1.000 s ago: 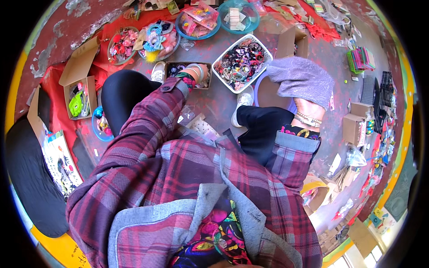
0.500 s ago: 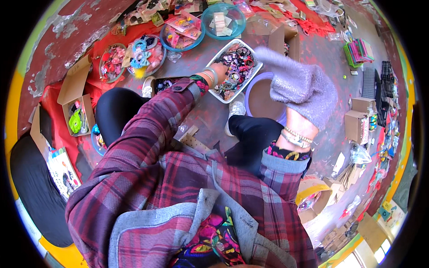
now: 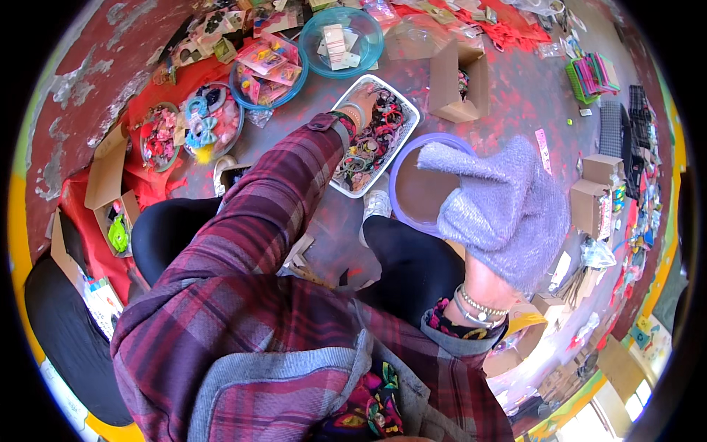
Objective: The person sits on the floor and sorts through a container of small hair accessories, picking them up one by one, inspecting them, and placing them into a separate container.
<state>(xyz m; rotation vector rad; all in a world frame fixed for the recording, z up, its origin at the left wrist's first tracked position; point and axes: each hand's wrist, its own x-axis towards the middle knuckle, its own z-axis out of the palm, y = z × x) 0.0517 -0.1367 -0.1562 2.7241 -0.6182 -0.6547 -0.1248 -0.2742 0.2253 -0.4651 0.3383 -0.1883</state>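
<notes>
Person sits on the floor point(image 3: 508, 96), plaid sleeves in view. Far left: open cardboard box point(image 3: 103, 184) on red cloth point(image 3: 88, 221), green item inside. Next, a round bowl point(image 3: 180, 129) of pink and blue bows, then a blue bowl point(image 3: 269, 66) of packaged clips, and a second blue bowl point(image 3: 340, 40) holding cards, toward the floor's far edge.

Left hand point(image 3: 362, 99) reaches into the white tray point(image 3: 398, 144), fingers down among the hair ties; grip hidden by the pile, cannot tell if it is closed on anything. Tray sits mid-floor, just left of the purple basin point(image 3: 401, 199), edges touching or nearly.

White shoe point(image 3: 375, 206) pokes out near the tray's near corner, black trouser knees either side.

Right hand point(image 3: 508, 206) wears a fuzzy lilac glove, raised above the purple basin's right rim, fingers spread flat, holding nothing. Bracelets on that wrist.

Behind the basin: an open brown box point(image 3: 453, 77). Far right: a green basket point(image 3: 589, 74) of pink items, small brown boxes point(image 3: 596, 191) stacked near the floor's right edge.
</notes>
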